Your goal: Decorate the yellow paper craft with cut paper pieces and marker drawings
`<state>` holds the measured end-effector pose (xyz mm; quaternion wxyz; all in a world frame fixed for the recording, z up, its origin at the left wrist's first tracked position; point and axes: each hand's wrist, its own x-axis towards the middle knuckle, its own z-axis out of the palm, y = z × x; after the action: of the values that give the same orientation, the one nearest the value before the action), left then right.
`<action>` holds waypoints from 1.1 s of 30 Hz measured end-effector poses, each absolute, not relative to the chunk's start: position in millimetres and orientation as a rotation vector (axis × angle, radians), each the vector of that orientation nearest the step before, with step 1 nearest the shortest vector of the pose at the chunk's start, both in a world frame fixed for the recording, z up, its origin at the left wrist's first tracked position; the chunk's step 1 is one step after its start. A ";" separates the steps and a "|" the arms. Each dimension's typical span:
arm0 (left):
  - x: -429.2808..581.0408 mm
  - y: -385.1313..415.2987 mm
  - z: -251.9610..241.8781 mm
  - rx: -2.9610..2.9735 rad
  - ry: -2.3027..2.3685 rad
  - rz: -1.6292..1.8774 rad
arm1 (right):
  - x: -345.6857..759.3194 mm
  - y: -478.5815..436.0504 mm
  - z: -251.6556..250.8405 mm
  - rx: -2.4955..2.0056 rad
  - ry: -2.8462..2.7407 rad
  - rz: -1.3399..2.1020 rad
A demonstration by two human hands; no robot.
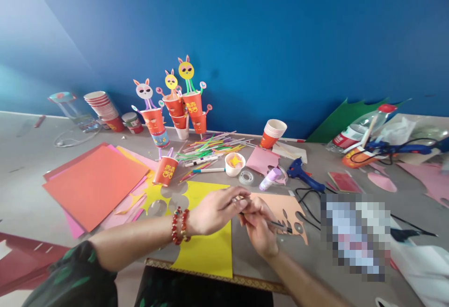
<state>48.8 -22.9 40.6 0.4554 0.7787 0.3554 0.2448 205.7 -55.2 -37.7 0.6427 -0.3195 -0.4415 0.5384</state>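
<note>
My left hand [219, 208], with red bead bracelets [180, 225] at its wrist, reaches over the yellow sheet [210, 246]. Its fingers are closed at the fingertips of my right hand [259, 227]. A slim dark pen [280, 226] passes through my right hand, its dark end pointing right over the peach sheet [271, 201] with cut-out holes. What my left fingers pinch is too small and too covered to name. Above the hands stands a small white cup [235, 164] with yellow paper pieces, beside a tape roll [246, 177] and a purple glue stick [270, 179].
Orange sheets [96, 185] lie at left. Red cups with paper rabbit heads [153, 122] stand at the back near straws [213, 145]. A blue glue gun [305, 176] and its cord lie at right, with a bottle [365, 127] behind.
</note>
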 end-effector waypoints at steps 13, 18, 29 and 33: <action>13.7 -36.4 13.1 2.301 0.950 0.560 | 215.4 -53.4 -32.1 -0.869 -1.361 1.355; 15.5 -30.4 10.8 2.520 0.999 0.519 | 216.4 -50.5 -36.7 -0.893 -1.384 1.335; 14.1 -36.6 5.8 2.630 0.981 0.431 | 218.7 -51.5 -34.0 -0.894 -1.538 1.410; 10.7 -38.0 3.2 2.618 0.945 0.435 | 214.5 -50.5 -27.6 -0.905 -1.600 1.407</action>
<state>10.7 -38.0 3.2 0.1615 0.9171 0.3312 0.1525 214.5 -50.5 -27.6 0.4017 -0.3582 -0.6330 0.5565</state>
